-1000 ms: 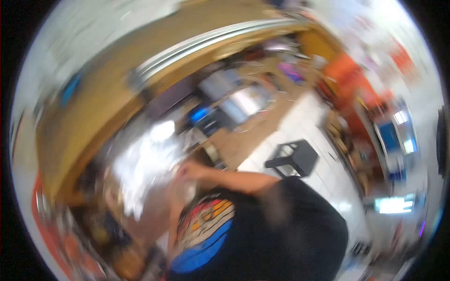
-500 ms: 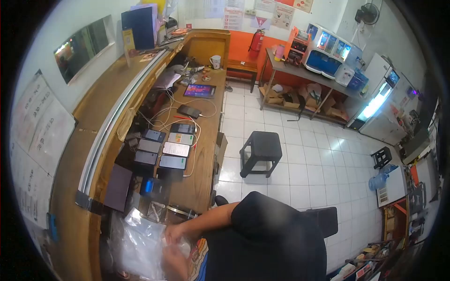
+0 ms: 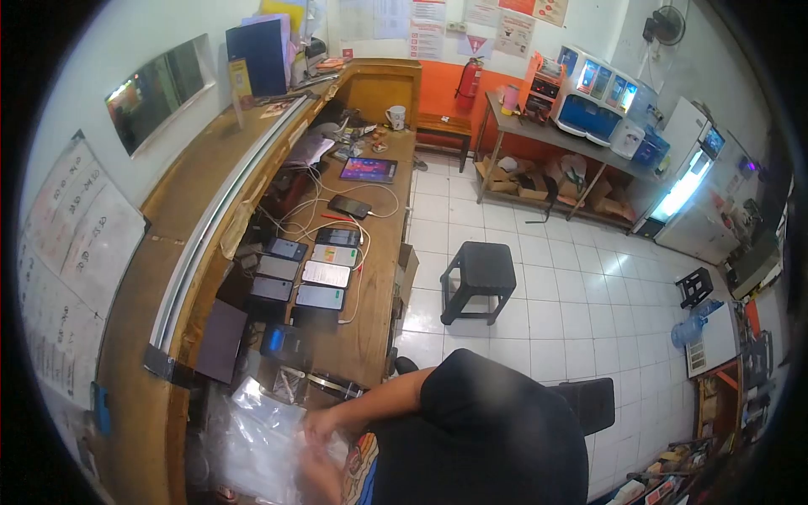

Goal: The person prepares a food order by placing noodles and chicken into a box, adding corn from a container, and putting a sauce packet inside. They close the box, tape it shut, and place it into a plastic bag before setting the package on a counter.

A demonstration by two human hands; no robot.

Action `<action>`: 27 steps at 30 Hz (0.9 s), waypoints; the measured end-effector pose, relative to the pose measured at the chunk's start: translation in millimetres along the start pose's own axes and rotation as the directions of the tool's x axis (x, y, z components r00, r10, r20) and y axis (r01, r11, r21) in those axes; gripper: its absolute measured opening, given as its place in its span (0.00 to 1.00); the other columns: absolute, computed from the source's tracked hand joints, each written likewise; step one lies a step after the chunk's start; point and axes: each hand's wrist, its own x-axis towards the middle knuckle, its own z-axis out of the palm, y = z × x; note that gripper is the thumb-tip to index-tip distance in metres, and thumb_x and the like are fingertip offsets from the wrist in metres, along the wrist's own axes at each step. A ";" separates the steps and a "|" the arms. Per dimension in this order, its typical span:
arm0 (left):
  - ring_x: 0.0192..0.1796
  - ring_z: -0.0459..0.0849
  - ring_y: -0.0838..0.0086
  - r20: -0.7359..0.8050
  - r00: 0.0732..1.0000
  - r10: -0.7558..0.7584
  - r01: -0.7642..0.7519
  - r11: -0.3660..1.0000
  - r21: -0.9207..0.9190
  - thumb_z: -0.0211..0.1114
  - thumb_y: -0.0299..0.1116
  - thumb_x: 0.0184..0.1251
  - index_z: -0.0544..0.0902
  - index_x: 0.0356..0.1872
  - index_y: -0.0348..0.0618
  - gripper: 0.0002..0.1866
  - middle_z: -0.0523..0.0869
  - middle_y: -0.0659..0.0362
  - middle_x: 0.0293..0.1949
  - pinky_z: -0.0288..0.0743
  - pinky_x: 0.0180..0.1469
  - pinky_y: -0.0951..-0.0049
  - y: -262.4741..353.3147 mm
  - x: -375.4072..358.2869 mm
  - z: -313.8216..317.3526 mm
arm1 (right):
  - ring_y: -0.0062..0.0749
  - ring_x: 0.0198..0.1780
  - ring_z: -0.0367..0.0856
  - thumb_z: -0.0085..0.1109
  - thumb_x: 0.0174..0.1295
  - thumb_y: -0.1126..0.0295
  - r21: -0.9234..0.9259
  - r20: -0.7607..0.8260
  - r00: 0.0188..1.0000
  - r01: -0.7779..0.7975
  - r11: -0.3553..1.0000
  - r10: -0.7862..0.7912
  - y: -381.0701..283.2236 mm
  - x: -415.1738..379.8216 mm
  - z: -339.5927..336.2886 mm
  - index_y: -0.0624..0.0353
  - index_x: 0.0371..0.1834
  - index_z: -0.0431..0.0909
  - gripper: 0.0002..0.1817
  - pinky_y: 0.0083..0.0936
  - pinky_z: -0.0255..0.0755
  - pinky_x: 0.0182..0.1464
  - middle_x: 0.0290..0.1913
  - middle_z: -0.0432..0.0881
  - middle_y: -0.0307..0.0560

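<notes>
A stack of clear plastic bags (image 3: 257, 438) lies at the counter's near end, at the lower left, shiny and crinkled. My right hand (image 3: 320, 426) is at its right edge, fingers drawn together and pinching the plastic. Just below it, close to my body, my left hand (image 3: 320, 473) is closed at the same edge of the plastic. Its fingertips are partly hidden, and the two hands nearly touch. Above the bags sits a dark device with a blue-lit screen (image 3: 282, 341).
Several phones, among them one with a white screen (image 3: 326, 274), lie in rows with white cables on the wooden counter (image 3: 374, 311). A tablet (image 3: 369, 170) and a mug (image 3: 396, 117) are farther along. A black stool (image 3: 478, 278) stands on the tiled floor.
The whole view has shifted slightly, so the scene sits a little lower and farther right. Both hands stay together at the edge of the plastic bags, with only small finger movement.
</notes>
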 end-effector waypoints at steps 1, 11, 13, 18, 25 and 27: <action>0.39 0.82 0.58 -0.004 1.000 -0.008 0.008 1.000 -0.015 0.67 0.23 0.56 0.81 0.31 0.34 0.04 0.80 0.51 0.39 0.78 0.38 0.66 -0.4 -0.5 0.5 | 0.37 0.40 0.86 0.74 0.41 0.83 -0.025 0.014 1.000 0.013 1.000 -0.012 -2.1 -0.3 0.5 0.66 0.45 0.82 0.23 0.30 0.81 0.39 0.39 0.87 0.52; 0.42 0.83 0.59 -0.102 0.983 0.151 -0.151 0.988 0.008 0.70 0.23 0.56 0.84 0.33 0.34 0.05 0.83 0.50 0.41 0.79 0.42 0.67 32.9 -4.6 -20.2 | 0.28 0.32 0.84 0.77 0.41 0.76 -0.281 -0.053 0.997 0.044 0.959 -0.061 -29.4 -25.2 5.5 0.64 0.38 0.85 0.18 0.26 0.78 0.29 0.33 0.87 0.48; 0.43 0.83 0.60 -0.160 0.956 0.244 -0.241 0.970 0.038 0.71 0.23 0.56 0.85 0.35 0.34 0.06 0.84 0.49 0.41 0.79 0.44 0.67 40.4 -7.1 -27.2 | 0.26 0.29 0.83 0.76 0.43 0.75 -0.228 -0.027 0.987 0.150 0.962 -0.161 -21.4 -21.8 7.3 0.62 0.37 0.84 0.16 0.25 0.76 0.26 0.30 0.85 0.46; 0.46 0.84 0.60 -0.249 0.958 0.140 -0.159 0.986 -0.058 0.70 0.22 0.57 0.85 0.38 0.34 0.08 0.84 0.49 0.45 0.80 0.47 0.66 50.4 -11.9 -21.1 | 0.25 0.28 0.81 0.71 0.46 0.78 -0.246 -0.006 0.997 0.071 0.967 -0.074 -49.2 -44.6 13.3 0.62 0.41 0.83 0.16 0.23 0.74 0.27 0.30 0.83 0.42; 0.38 0.84 0.54 -0.298 0.953 0.053 -0.054 0.999 0.006 0.69 0.30 0.57 0.80 0.30 0.38 0.07 0.81 0.50 0.51 0.79 0.40 0.59 -15.4 -25.2 22.2 | 0.20 0.29 0.75 0.65 0.53 0.78 -0.070 0.009 0.994 0.111 0.991 -0.111 -15.4 -21.2 22.3 0.59 0.47 0.81 0.16 0.20 0.67 0.26 0.35 0.80 0.39; 0.36 0.84 0.53 -0.291 0.956 -0.027 0.006 0.997 -0.076 0.67 0.30 0.59 0.79 0.28 0.37 0.08 0.80 0.48 0.51 0.79 0.39 0.58 -16.1 -25.3 25.2 | 0.18 0.29 0.72 0.65 0.54 0.77 0.077 0.020 0.999 -0.035 0.996 0.034 -32.5 -37.2 25.5 0.58 0.47 0.81 0.16 0.18 0.64 0.25 0.34 0.80 0.37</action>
